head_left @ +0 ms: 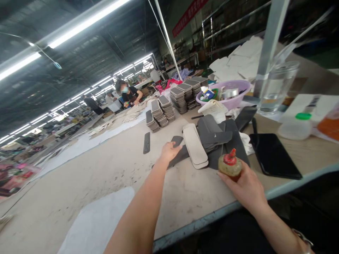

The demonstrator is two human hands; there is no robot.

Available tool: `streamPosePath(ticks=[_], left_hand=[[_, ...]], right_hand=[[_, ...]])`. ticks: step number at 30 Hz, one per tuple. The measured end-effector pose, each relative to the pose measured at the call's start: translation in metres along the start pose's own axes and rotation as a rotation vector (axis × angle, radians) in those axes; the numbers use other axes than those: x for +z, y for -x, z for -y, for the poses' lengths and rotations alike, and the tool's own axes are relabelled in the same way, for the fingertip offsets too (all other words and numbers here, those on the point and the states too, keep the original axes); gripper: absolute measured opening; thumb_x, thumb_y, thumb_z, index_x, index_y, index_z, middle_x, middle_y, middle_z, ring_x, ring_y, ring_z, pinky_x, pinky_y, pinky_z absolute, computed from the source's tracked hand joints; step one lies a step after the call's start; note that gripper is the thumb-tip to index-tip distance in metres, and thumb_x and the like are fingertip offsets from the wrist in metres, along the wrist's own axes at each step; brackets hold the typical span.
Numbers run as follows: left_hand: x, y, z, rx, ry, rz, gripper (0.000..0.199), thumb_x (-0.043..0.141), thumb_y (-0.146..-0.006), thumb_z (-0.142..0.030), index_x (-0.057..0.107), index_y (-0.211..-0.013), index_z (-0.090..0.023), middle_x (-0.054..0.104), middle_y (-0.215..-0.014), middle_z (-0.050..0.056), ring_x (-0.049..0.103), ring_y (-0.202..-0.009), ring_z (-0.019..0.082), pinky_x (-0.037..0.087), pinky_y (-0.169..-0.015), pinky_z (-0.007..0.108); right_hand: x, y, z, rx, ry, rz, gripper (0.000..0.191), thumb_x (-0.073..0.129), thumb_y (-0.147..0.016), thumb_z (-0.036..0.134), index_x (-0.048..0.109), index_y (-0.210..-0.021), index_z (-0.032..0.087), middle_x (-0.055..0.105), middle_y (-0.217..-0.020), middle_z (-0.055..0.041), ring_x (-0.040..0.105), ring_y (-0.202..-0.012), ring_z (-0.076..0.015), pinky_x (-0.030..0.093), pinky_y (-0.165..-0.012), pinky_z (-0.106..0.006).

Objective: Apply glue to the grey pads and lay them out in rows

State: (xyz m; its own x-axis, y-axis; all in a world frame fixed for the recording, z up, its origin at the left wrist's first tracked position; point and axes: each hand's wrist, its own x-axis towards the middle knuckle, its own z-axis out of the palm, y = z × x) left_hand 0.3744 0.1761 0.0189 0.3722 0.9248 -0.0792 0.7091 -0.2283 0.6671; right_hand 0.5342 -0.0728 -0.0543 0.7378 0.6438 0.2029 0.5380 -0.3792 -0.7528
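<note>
My left hand is over the table, its fingers closed at the edge of a dark grey strip with a rounded end. Under and beside that hand lies another dark grey piece. My right hand is wrapped round a squat, cloudy glue bottle with a red nozzle, holding it upright near the table's front edge. Between the hands rest pale rounded strips, one over another. Behind them, dark grey pieces lie in a loose heap. A single dark strip lies farther left.
Stacks of strips stand at the back, beside a purple basin of supplies. To the right are a black tablet, a glass of water and a green-capped bottle. White paper lies front left. A masked co-worker works across the table.
</note>
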Motion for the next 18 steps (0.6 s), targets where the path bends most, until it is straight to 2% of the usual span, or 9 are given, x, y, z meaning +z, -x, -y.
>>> streamPosePath(ticks=[3, 6, 12, 15, 18], left_hand=[[-0.035, 0.028, 0.043, 0.005, -0.168, 0.065, 0.056, 0.081, -0.055, -0.033, 0.066, -0.104, -0.01, 0.061, -0.12, 0.018, 0.053, -0.115, 0.037, 0.037, -0.1, 0.04], [-0.053, 0.045, 0.072, 0.028, -0.274, 0.099, 0.058, 0.083, -0.05, -0.031, 0.068, -0.101, -0.009, 0.063, -0.114, 0.017, 0.056, -0.11, 0.037, 0.041, -0.095, 0.038], [-0.056, 0.055, 0.085, 0.031, -0.348, 0.081, 0.064, 0.081, -0.056, -0.035, 0.063, -0.113, -0.012, 0.065, -0.108, 0.014, 0.06, -0.1, 0.031, 0.045, -0.085, 0.035], [-0.065, 0.068, 0.095, 0.036, -0.336, 0.054, 0.058, 0.075, -0.066, -0.034, 0.061, -0.118, -0.014, 0.064, -0.112, 0.013, 0.059, -0.102, 0.029, 0.044, -0.089, 0.034], [-0.081, 0.085, 0.109, 0.032, -0.326, -0.001, 0.043, 0.069, -0.074, -0.029, 0.065, -0.115, -0.015, 0.063, -0.116, 0.012, 0.057, -0.107, 0.027, 0.041, -0.096, 0.035]], right_hand=[[0.0, 0.0, 0.001, -0.013, -0.007, 0.006, 0.07, 0.057, -0.07, 0.065, 0.048, -0.124, 0.021, 0.062, -0.105, -0.0118, 0.057, -0.101, -0.035, 0.046, -0.084, -0.045], [0.001, 0.0, 0.001, -0.029, -0.009, -0.015, 0.07, 0.058, -0.069, 0.066, 0.049, -0.122, 0.021, 0.062, -0.106, -0.0111, 0.058, -0.101, -0.0348, 0.046, -0.085, -0.046], [0.004, -0.001, -0.004, -0.038, 0.067, -0.022, 0.068, 0.06, -0.068, 0.066, 0.053, -0.117, 0.019, 0.064, -0.102, -0.0119, 0.06, -0.096, -0.0359, 0.049, -0.078, -0.045], [0.003, -0.001, -0.004, -0.022, 0.095, -0.011, 0.069, 0.059, -0.067, 0.069, 0.055, -0.115, 0.02, 0.064, -0.1, -0.0124, 0.06, -0.094, -0.0373, 0.049, -0.075, -0.047], [0.003, -0.002, -0.005, 0.01, 0.112, 0.001, 0.069, 0.059, -0.064, 0.072, 0.056, -0.111, 0.022, 0.065, -0.097, -0.0125, 0.061, -0.093, -0.0386, 0.05, -0.073, -0.048]])
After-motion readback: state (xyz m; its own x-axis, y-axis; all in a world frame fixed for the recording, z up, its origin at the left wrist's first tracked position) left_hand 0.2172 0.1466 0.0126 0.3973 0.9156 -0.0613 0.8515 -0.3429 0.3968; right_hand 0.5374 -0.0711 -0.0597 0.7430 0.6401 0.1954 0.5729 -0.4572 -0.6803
